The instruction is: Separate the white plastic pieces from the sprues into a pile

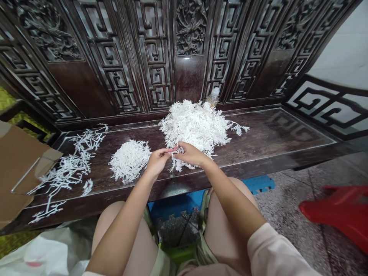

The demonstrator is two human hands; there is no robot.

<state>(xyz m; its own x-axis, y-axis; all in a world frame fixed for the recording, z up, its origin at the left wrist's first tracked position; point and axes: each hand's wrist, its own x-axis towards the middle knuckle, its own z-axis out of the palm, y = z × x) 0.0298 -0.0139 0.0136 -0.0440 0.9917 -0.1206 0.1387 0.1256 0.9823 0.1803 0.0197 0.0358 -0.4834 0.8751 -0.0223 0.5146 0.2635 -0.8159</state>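
Observation:
My left hand (pixel 156 163) and my right hand (pixel 191 154) meet above the dark wooden bench seat (pixel 258 142), their fingertips pinching a tangle of white branching strands (pixel 176 163). That tangle hangs from the near edge of a large heap of the same white strands (pixel 195 126). To the left of my left hand lies a smaller, compact white heap (pixel 129 161). Looser branching strands (pixel 69 168) are spread thinly further left on the seat.
A carved dark wood lattice backrest (pixel 155 57) rises behind the seat, with a plastic bottle (pixel 213 97) behind the large heap. Brown cardboard (pixel 17 168) overlaps the left end. A red stool (pixel 339 211), blue foam mat (pixel 178 203) and white plastic bag (pixel 40 253) are below.

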